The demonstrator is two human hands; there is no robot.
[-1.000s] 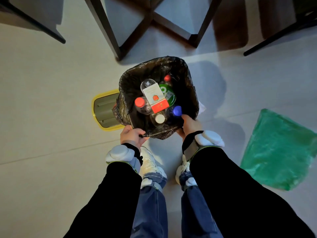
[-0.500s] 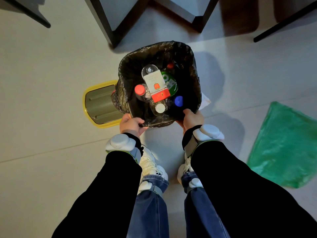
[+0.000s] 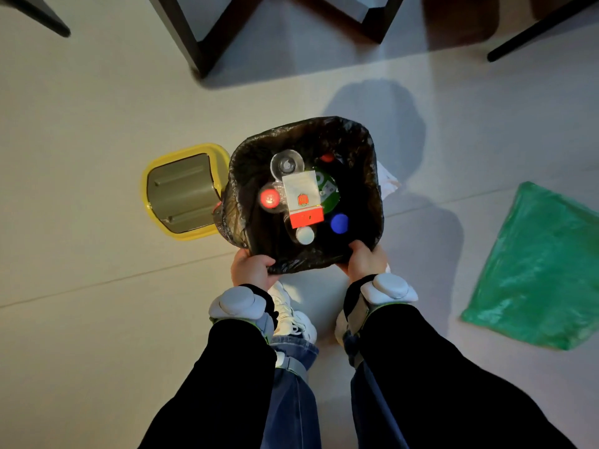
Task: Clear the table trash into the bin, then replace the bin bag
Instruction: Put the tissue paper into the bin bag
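Note:
A black bin bag stands open on the floor, lining a bin that it hides. Inside lie several bottles with red, blue and white caps, a white and red carton and a green container. My left hand grips the bag's near rim at the left corner. At the right corner of that rim, my right hand holds on too. A fresh green bag lies flat on the floor to the right.
The bin's yellow-rimmed grey lid lies on the floor left of the bag. Dark table legs and chair legs stand beyond it. A white scrap pokes out at the bag's right. My feet are just below the bag.
The bag and its contents sit lower in the view than before, as my head has tilted. Both hands keep their hold on the near rim.

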